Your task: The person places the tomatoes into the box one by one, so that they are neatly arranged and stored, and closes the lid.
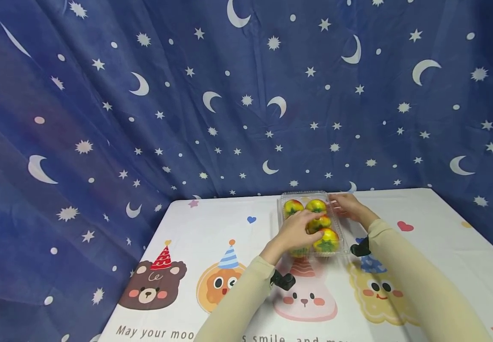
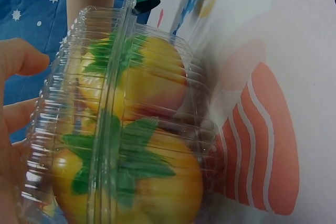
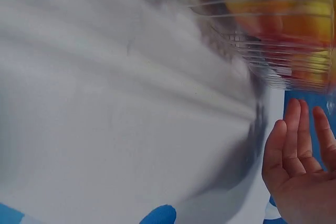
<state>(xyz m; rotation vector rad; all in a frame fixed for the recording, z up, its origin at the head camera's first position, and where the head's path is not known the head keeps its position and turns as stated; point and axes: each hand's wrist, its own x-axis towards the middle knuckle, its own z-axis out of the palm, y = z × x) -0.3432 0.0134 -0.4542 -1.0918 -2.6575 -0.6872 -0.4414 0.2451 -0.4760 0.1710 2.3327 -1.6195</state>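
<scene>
A clear plastic clamshell box [image 1: 339, 225] lies on the table with several yellow-orange, persimmon-like fruits [image 1: 327, 241] inside. Its lid is down in the left wrist view, where green leafy caps [image 2: 134, 156] show through the ridged plastic. Over the top of the box my left hand [image 1: 296, 230] spreads its fingers, partly covering the fruits; whether it touches the lid I cannot tell. At the box's far right side is my right hand [image 1: 348, 205]. In the right wrist view its fingers [image 3: 291, 145] are nearly straight, just apart from the box's edge.
The white tablecloth [image 1: 229, 223] carries printed cartoon animals, hearts and lettering. A blue curtain [image 1: 229, 118] with moons and stars hangs right behind the table's back edge. Both wrists wear small black devices [image 1: 282, 280].
</scene>
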